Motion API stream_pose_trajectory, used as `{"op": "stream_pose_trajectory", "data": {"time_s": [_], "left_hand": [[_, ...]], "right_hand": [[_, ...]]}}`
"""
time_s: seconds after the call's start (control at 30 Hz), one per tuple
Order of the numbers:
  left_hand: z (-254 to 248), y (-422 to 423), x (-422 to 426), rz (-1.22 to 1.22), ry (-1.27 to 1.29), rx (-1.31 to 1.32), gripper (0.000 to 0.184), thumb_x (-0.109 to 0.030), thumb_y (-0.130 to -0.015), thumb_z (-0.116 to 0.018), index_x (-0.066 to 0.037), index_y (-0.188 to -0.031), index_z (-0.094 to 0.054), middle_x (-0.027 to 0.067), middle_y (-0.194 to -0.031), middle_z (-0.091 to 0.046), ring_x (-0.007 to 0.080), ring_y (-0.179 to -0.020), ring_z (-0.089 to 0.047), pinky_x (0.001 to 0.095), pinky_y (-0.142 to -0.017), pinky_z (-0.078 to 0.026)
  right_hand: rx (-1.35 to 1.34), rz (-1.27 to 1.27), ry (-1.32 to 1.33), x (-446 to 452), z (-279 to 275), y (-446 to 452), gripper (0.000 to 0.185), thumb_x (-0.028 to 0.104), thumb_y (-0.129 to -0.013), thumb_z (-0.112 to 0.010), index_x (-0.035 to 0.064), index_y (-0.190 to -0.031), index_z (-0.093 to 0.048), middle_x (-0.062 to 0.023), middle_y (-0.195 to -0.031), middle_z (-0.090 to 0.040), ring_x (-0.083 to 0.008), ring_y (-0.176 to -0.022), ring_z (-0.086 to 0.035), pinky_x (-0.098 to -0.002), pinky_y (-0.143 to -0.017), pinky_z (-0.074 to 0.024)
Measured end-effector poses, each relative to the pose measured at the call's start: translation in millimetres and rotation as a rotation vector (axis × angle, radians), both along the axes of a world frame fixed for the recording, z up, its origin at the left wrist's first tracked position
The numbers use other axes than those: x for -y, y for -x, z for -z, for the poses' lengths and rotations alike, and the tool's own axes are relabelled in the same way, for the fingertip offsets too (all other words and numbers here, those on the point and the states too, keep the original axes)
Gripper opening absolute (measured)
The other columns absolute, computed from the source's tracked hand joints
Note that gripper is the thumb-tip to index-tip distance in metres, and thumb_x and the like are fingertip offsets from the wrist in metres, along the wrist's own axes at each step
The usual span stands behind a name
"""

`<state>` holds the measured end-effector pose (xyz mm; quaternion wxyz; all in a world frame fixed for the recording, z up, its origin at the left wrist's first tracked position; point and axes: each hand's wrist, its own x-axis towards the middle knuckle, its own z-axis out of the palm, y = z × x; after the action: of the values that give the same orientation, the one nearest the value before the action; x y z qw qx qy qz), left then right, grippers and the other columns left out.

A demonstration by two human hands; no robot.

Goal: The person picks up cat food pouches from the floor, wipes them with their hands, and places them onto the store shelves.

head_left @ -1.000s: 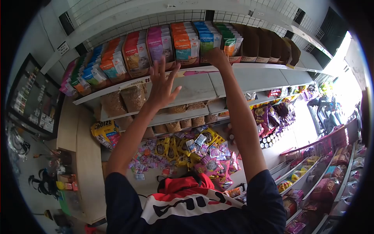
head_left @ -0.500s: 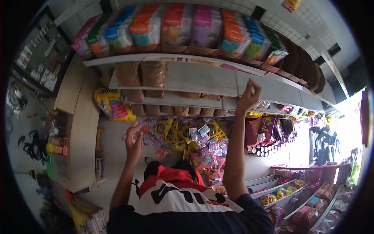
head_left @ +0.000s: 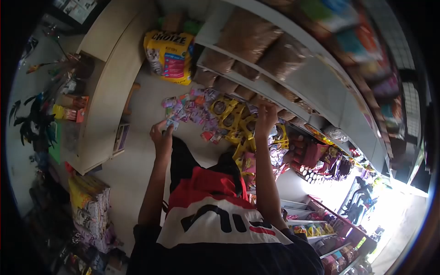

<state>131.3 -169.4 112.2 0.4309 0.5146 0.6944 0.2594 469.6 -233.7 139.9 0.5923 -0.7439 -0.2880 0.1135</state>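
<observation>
My left hand (head_left: 161, 134) is over the floor with its fingers loosely bent and apart, holding nothing I can see. Just beyond its fingertips lies a spread of small purple and pink packets (head_left: 185, 110). My right hand (head_left: 266, 120) is raised in front of the lower shelves, its fingers curled in and nothing visible in them. Behind it in view are brown bags (head_left: 245, 93) on the low shelf; whether it touches them I cannot tell. Yellow packets (head_left: 227, 117) lie in a heap on the floor between my hands.
A yellow Choize bag (head_left: 169, 57) stands at the end of the shelving. Larger brown bags (head_left: 250, 34) fill part of the shelf above. A wooden counter (head_left: 107, 68) runs along the left. Stacked sacks (head_left: 89, 206) stand at lower left; a low rack (head_left: 316, 229) is at right.
My view has tilted and turned, bringing the floor packets and Choize bag closer to its centre. My right hand appears lower, now before the low shelf; my left hand stays loosely bent.
</observation>
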Motion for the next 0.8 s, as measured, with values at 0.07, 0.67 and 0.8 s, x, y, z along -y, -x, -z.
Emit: {"op": "stream_pose_trajectory", "data": {"time_s": [0.07,0.67,0.8], "left_hand": [[25.0,26.2,-43.0,0.089,0.014,-0.112,0.035,-0.025,-0.091,-0.067,-0.006,-0.119,-0.058,0.0191,-0.139,-0.038,0.0293,-0.131,-0.039,0.0451,-0.109,-0.032],[653.3,195.2,-207.4,0.342,0.47,-0.158,0.044,-0.031,-0.083,-0.072,-0.003,-0.115,-0.058,0.0194,-0.109,-0.068,0.033,-0.104,-0.066,0.0413,-0.088,-0.053],[758.3,189.0,-196.5,0.313,0.37,-0.261,0.048,-0.032,-0.08,-0.075,-0.004,-0.114,-0.057,0.0196,-0.11,-0.067,0.037,-0.105,-0.065,0.0438,-0.089,-0.052]], "right_hand": [[-0.016,-0.109,0.207,-40.2,15.4,40.6,0.012,0.012,-0.091,-0.064,0.0011,-0.096,-0.064,-0.0067,-0.087,-0.067,-0.012,-0.079,-0.062,-0.0286,-0.069,-0.0486],[-1.193,-0.349,0.959,-128.8,587.1,347.0,0.032,0.031,-0.1,-0.052,0.0118,-0.123,-0.059,-0.0059,-0.107,-0.07,-0.015,-0.087,-0.066,-0.0291,-0.073,-0.0507],[-1.242,-0.318,0.875,-85.2,606.8,361.1,0.032,0.031,-0.101,-0.05,0.0103,-0.123,-0.059,-0.0075,-0.109,-0.07,-0.0144,-0.087,-0.066,-0.0294,-0.074,-0.051]]}}
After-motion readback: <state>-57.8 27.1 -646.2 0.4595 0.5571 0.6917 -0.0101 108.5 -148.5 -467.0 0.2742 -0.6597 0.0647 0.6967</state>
